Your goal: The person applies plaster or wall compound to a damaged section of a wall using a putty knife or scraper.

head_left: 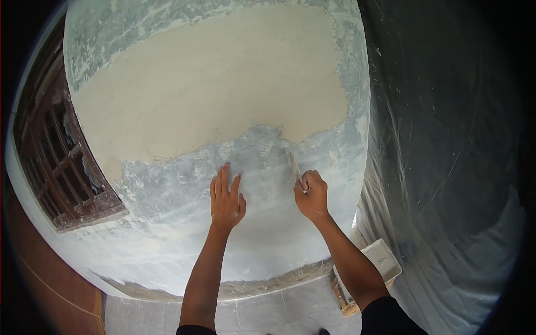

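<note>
From my remote position I see the left hand (226,204) open, its fingers extended near the wall (167,240); I cannot tell whether it touches. The right hand (311,195) is closed around a thin scraper (294,164), which is just below the cream-coloured coating (223,72). At lower right, a whitish rectangular tray (383,258) is partly covered by the right forearm (355,269); its inside looks pale, but its contents I cannot tell.
</note>
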`<state>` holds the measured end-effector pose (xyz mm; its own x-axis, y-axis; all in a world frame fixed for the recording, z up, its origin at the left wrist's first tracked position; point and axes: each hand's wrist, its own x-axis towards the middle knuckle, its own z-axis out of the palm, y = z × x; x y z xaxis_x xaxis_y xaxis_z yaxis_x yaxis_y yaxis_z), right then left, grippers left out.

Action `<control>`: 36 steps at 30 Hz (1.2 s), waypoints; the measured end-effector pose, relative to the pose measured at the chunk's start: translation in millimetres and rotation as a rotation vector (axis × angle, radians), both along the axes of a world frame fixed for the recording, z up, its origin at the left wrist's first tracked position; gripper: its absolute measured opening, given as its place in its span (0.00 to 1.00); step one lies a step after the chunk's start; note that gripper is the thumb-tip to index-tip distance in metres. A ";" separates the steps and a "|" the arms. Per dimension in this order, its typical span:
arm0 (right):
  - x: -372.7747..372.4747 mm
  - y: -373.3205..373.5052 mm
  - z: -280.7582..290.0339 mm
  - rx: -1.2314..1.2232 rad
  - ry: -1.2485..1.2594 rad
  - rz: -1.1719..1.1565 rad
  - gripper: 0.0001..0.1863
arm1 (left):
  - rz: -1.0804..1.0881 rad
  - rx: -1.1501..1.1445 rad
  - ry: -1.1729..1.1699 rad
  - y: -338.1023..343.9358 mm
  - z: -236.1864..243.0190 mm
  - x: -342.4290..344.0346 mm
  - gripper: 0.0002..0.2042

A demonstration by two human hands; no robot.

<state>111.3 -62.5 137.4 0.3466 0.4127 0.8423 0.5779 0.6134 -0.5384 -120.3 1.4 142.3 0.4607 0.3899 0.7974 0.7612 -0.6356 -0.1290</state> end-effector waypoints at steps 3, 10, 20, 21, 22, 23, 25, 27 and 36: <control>-18.8 11.2 14.4 0.161 -0.117 -0.127 0.10 | -0.036 0.070 0.082 13.0 30.5 -7.8 0.25; -56.3 36.4 35.6 0.129 -0.200 -0.329 0.09 | -0.132 0.167 0.335 53.1 67.5 -21.7 0.25; -75.8 71.6 44.6 0.198 -0.296 -0.469 0.09 | -0.187 0.394 0.346 80.3 57.9 -25.5 0.22; -75.8 75.7 44.8 0.209 -0.308 -0.507 0.09 | -0.212 0.408 0.328 80.8 57.4 -24.7 0.21; -76.8 79.8 44.9 0.207 -0.308 -0.506 0.09 | -0.232 0.425 0.309 81.2 58.3 -24.3 0.20; -78.0 83.5 44.8 0.193 -0.313 -0.506 0.09 | -0.231 0.423 0.309 81.1 59.0 -24.2 0.20; -79.7 90.0 43.4 0.179 -0.320 -0.504 0.09 | -0.274 0.402 0.291 81.2 59.8 -24.0 0.19; -80.5 95.3 42.0 0.138 -0.320 -0.491 0.08 | -0.279 0.404 0.285 81.0 57.9 -24.0 0.19; -84.7 95.3 41.1 0.069 -0.326 -0.462 0.08 | -0.263 0.421 0.281 81.1 58.5 -24.7 0.18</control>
<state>26.6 32.8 178.4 0.1954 0.2201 0.9557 0.9241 0.2850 -0.2546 -145.0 82.5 200.8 0.7162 -0.0915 0.6919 0.4838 -0.6493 -0.5867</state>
